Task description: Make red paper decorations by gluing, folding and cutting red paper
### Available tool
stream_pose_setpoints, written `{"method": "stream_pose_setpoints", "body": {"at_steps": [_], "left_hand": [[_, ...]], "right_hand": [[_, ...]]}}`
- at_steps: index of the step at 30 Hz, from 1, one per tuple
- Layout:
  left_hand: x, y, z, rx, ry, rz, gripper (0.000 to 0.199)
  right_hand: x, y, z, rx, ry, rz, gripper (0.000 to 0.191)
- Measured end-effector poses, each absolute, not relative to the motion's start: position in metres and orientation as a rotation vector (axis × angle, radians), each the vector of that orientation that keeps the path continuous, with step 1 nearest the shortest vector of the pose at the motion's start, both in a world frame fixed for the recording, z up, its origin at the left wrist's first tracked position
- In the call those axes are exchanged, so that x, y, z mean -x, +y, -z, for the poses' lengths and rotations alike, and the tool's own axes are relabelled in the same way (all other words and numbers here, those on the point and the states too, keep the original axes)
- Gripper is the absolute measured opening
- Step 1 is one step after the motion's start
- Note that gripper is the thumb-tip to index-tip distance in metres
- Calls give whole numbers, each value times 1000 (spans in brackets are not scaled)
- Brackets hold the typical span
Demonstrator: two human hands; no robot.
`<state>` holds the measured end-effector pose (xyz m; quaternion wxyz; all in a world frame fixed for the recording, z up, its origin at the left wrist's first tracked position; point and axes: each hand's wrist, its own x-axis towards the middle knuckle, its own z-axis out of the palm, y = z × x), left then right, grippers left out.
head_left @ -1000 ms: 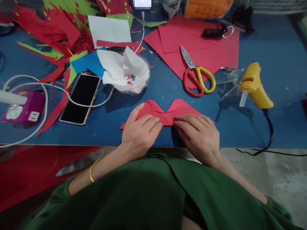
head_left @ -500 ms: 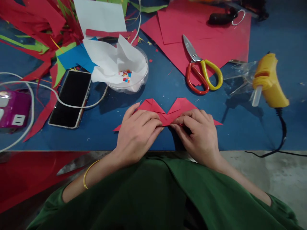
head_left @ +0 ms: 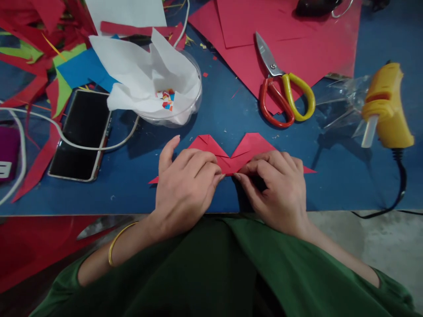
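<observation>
A folded red paper (head_left: 228, 164) lies on the blue table (head_left: 128, 193) near its front edge. Two peaks rise from its far side with a notch between them, and a pointed tip sticks out at each end. My left hand (head_left: 185, 187) lies over its left half, thumb and fingertips pinching the near edge close to the middle. Over the right half, my right hand (head_left: 276, 187) pinches the same edge just across from it. Both hands cover much of the paper.
Beyond the paper are scissors (head_left: 276, 81) on red sheets (head_left: 317, 48) and a clear bowl (head_left: 199, 86) lined with white tissue holding paper bits. A yellow glue gun (head_left: 390, 105) stands right; a phone (head_left: 81, 132), white cable and paper scraps (head_left: 36, 57) lie left.
The view has shifted slightly closer. A digit on the far side of my left hand has lifted away from the paper. Both hands keep their pinch on the near edge.
</observation>
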<state>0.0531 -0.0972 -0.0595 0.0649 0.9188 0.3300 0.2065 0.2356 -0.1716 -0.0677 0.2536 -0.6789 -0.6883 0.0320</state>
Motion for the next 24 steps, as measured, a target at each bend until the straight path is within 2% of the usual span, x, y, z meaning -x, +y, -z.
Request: {"method": "stream_pose_setpoints", "body": {"at_steps": [13,24], "left_hand": [[-58,-100,55,-2764,1069,-542,17],[-57,-101,55,-2824,1088,-593,11]], "right_hand": [[-237,-167,62,1898,-1924,-145,15],[-236,-168,65,1920,-1906,-108,16]]}}
